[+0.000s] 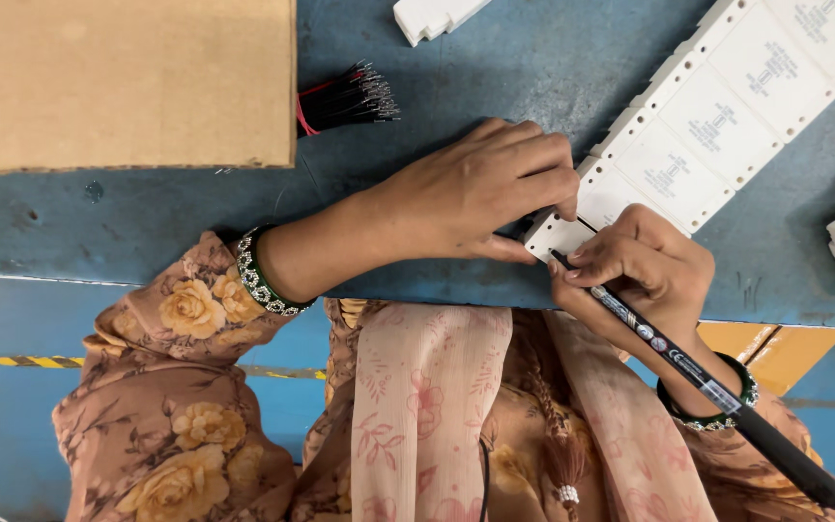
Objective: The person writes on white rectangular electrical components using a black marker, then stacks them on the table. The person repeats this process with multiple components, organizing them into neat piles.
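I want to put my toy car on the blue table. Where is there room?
Bare blue tabletop lies below the cardboard sheet, left of the left hand. More lies between the wire bundle and the row of white blocks. It is crowded where both hands meet; the right hand holds a black marker.

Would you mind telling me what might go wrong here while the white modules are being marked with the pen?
The end module sits near the bench edge, so pressure from the pen might push it off. The left hand covers part of it and could catch ink. The row of white modules lies loose and may shift.
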